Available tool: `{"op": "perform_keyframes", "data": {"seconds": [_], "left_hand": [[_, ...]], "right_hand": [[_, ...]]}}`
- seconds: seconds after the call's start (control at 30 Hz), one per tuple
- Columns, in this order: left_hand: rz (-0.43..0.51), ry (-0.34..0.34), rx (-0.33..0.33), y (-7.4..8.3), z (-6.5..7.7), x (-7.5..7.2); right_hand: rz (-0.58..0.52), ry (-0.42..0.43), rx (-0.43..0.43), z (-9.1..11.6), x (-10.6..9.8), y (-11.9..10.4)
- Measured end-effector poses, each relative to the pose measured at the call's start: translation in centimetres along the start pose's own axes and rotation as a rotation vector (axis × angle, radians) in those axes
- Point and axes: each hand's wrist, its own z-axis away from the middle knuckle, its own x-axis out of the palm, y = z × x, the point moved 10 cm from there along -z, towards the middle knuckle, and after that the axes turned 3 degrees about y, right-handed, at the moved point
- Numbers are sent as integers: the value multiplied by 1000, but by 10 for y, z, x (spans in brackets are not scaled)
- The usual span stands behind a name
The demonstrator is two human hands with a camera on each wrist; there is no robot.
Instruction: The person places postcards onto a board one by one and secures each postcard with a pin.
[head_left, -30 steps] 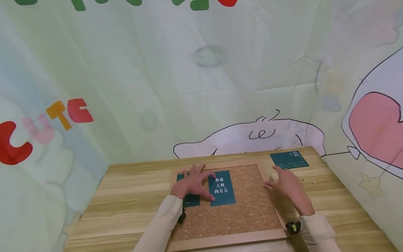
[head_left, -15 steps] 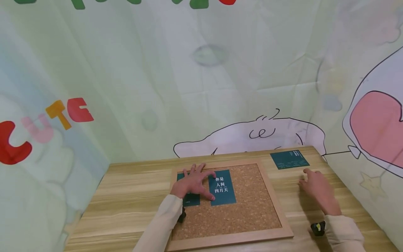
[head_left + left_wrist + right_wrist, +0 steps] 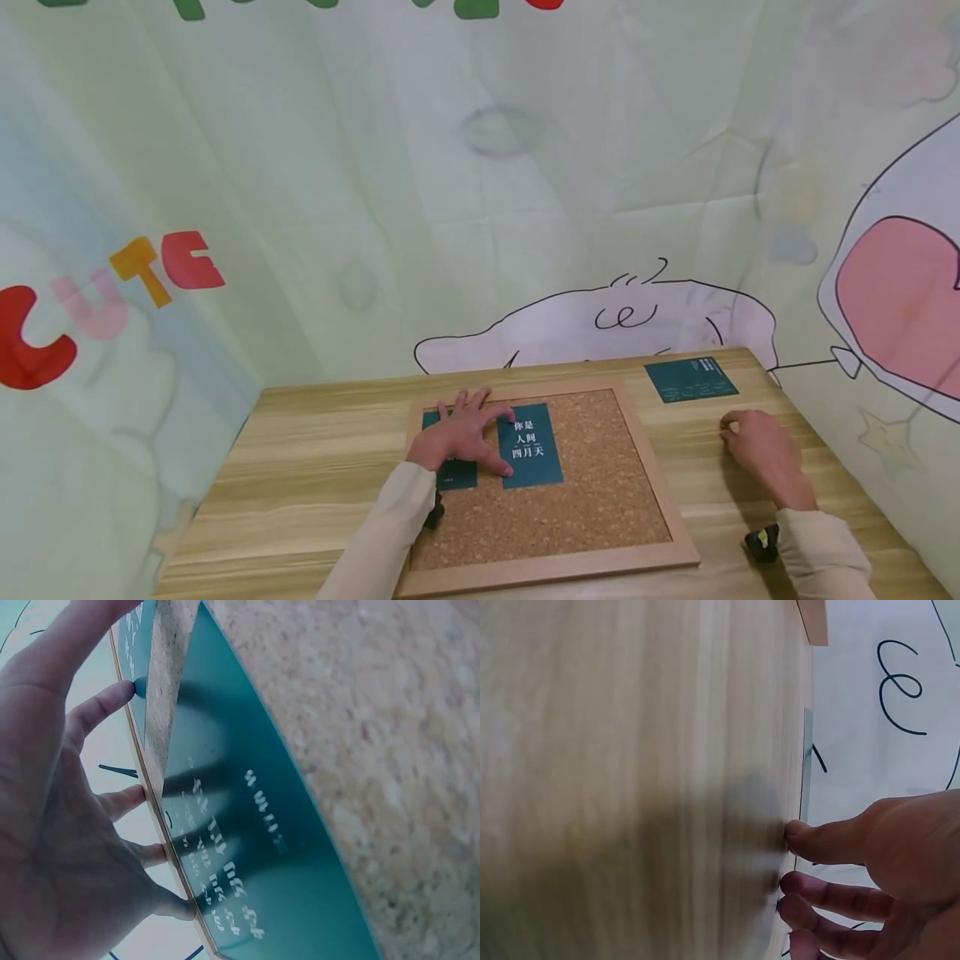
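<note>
Spread across the corkboard point(image 3: 592, 467), my left hand point(image 3: 457, 433) has its thumb and index fingertip on the left edge of a dark green card point(image 3: 542, 462) with white characters. A second green card point(image 3: 457, 477) lies partly hidden beneath that hand; white lettering shows on a green card point(image 3: 255, 817) in the left wrist view. To the right of the board, my right hand point(image 3: 765, 450) is low at the tabletop, fingers bent and thumb close to them. In the right wrist view its thumb point(image 3: 799, 834) and fingers appear a little apart; anything tiny at the tips is unclear.
Another green card point(image 3: 692, 379) lies on the wooden table point(image 3: 315, 475) at the back right, beyond my right hand. A raised wooden frame point(image 3: 555, 569) borders the corkboard. A printed curtain point(image 3: 360, 208) hangs directly behind the table.
My right hand has moved right, from the board's edge to the table by the loose card, and its fingers have bent. It covers where small specks lay. My left hand stays put.
</note>
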Motion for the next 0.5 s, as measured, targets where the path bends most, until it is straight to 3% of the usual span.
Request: {"op": "perform_keyframes", "data": {"seconds": [0.5], "left_hand": [[12, 1, -2, 1, 1, -1]], "right_hand": [[-4, 45, 25, 2, -4, -3]]}}
